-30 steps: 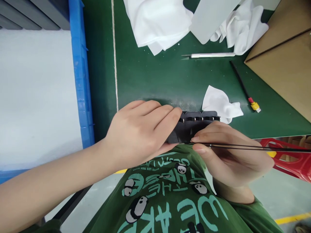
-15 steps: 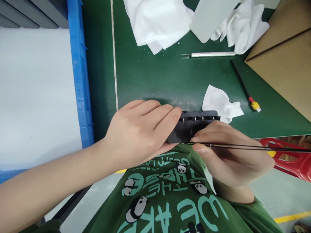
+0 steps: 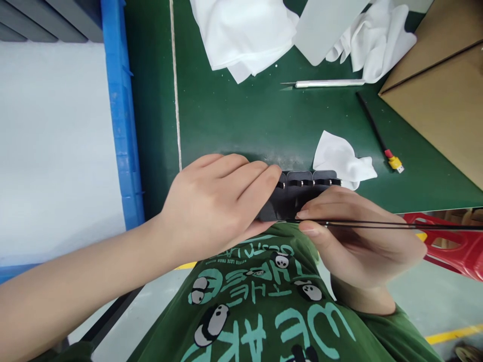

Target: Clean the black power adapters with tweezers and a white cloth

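My left hand (image 3: 222,201) is closed over the left part of a dark grey segmented piece (image 3: 283,203), fingers on top and thumb at the near edge. Rounded segments and small black-and-metal fittings line its far side; its exact kind is unclear, and my fingers cover its left end. At the piece's near edge, the thumb and fingertips of my right hand (image 3: 354,236) are pinched around a pair of thin black strands (image 3: 377,225). These run rightward out of view, with a tiny bright spot close to the fingertips.
On the green table (image 3: 234,115) lie a small white cloth (image 3: 339,158), a craft knife (image 3: 328,84), a black cable (image 3: 372,120) with a yellow plug, and larger white cloths (image 3: 245,35). A cardboard box (image 3: 441,95) stands right, a blue crate (image 3: 123,115) left, a red stool (image 3: 453,251) lower right.
Both hands keep their hold with hardly any movement. The far ends of the black strands at the right have risen slightly. The whole view has shifted a little.
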### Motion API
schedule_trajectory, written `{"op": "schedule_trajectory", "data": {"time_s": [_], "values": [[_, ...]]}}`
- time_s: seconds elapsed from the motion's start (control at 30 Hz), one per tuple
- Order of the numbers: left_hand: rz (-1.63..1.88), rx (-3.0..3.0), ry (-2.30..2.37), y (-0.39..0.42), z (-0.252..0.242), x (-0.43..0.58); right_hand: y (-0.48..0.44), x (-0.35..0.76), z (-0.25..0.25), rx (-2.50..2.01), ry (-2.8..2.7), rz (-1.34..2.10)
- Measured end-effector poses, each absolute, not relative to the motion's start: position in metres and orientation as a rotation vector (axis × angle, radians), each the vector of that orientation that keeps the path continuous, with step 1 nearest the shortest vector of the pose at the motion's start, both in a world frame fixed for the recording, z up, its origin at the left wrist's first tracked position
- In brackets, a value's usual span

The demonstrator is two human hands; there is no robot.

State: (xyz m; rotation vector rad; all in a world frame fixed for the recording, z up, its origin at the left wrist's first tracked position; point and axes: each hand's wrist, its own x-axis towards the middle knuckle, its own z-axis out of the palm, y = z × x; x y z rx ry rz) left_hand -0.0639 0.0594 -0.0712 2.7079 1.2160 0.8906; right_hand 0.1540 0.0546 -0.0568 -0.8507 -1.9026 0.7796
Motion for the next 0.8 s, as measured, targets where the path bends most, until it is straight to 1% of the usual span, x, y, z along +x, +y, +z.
{"op": "schedule_trajectory", "data": {"time_s": [0.8], "values": [[0.823, 2.756, 1.227, 0.0596, -0.0658, -0.0642, 0.0545, 0.1528, -0.0552, -0.855, -1.936, 0.774]]}}
